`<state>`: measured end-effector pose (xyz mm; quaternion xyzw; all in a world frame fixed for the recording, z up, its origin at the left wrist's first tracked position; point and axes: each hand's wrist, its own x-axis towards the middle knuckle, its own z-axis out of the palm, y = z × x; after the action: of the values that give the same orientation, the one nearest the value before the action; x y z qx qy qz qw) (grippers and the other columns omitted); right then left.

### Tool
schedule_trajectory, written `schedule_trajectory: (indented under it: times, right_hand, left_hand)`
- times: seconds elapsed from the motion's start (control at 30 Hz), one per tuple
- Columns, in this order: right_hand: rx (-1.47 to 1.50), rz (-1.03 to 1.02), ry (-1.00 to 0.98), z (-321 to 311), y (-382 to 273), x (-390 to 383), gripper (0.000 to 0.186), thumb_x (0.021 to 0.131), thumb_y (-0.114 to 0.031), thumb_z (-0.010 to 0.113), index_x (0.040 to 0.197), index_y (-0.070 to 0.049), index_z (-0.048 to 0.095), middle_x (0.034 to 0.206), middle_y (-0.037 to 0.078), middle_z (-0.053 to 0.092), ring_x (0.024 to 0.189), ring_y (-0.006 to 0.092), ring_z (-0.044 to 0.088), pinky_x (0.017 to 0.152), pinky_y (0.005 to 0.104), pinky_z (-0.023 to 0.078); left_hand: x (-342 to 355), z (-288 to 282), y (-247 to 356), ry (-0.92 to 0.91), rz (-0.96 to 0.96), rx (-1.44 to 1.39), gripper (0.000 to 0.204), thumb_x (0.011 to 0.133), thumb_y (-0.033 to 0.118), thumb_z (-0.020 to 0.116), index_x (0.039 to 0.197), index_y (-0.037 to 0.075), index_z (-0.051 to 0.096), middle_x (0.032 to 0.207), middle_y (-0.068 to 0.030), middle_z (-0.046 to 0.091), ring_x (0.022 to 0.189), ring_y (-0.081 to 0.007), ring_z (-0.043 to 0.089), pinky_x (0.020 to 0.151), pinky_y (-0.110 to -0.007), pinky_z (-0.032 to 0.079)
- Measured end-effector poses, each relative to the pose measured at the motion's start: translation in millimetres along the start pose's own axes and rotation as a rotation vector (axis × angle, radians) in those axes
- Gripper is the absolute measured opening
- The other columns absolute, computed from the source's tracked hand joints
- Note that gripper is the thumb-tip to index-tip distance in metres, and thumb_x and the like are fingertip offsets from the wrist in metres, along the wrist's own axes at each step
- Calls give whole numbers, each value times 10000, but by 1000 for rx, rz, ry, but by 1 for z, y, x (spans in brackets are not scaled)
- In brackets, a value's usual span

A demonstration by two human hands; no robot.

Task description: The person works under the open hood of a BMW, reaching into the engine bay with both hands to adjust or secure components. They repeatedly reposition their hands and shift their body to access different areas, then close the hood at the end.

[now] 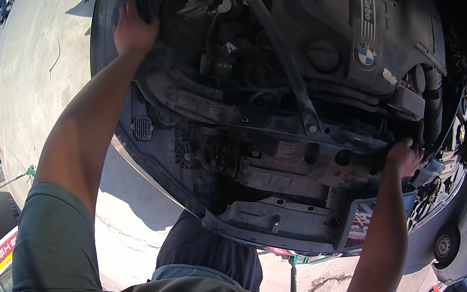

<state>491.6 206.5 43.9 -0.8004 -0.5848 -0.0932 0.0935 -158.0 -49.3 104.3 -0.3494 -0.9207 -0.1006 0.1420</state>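
An opened car engine bay lies in front of me with its front end stripped of its bumper. My left hand rests on the dark fender edge at the left, fingers and thumb apart. At the right end of the metal front crossmember, my right hand has its fingers bent inward. Whatever lies within those fingers is hidden. A dark support strut runs diagonally down to a bolt on the crossmember. Beyond it sits the black plastic engine cover.
A black rectangular frame stands at the front, under my right forearm. The curved lower front panel reaches close to my legs. Pale concrete spreads to the left. A light-coloured vehicle stands at the far right.
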Motion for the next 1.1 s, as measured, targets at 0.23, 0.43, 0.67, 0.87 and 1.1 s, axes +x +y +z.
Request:
schedule_trajectory:
  times: [0.23, 0.43, 0.67, 0.87, 1.1]
  right_hand:
    - [29, 54, -24, -7, -10, -5, 548, 969, -469, 401, 1367, -224, 687, 1569, 34, 506, 1512, 401, 328, 1187, 601, 296]
    - [-8, 48, -106, -12, -12, -7, 617, 984, -512, 387, 1439, -170, 626, 1614, 6, 452, 1515, 335, 332, 1183, 583, 303]
    - [39, 73, -78, 0, -4, 1, 631, 959, -502, 391, 1431, -158, 631, 1608, 15, 458, 1486, 336, 369, 1169, 591, 315]
    - [87, 73, -44, -2, -2, 3, 631, 956, -520, 419, 1410, -144, 644, 1542, 38, 540, 1434, 285, 452, 1171, 521, 337]
    - [124, 4, -26, 6, 2, 7, 591, 973, -492, 446, 1353, -104, 680, 1461, 124, 608, 1392, 305, 503, 1181, 453, 347]
  left_hand:
    - [-1, 0, -2, -23, -9, -22, 711, 833, 384, 670, 1445, 79, 475, 1473, -144, 520, 1296, -367, 578, 1054, -523, 467]
    - [1, -4, -6, 0, 8, -44, 716, 818, 358, 681, 1441, 71, 478, 1462, -135, 526, 1292, -345, 583, 1080, -491, 445]
    - [-1, -4, -13, -10, -3, -116, 713, 825, 358, 685, 1457, 108, 468, 1475, -119, 519, 1317, -328, 570, 1120, -475, 402]
    - [-6, -24, 4, 38, 7, -162, 697, 838, 270, 707, 1451, 42, 465, 1479, -156, 518, 1317, -349, 541, 1090, -466, 424]
    - [-7, -27, -6, -4, -29, -176, 708, 835, 257, 715, 1462, 47, 464, 1511, -178, 487, 1338, -390, 521, 1114, -470, 409]
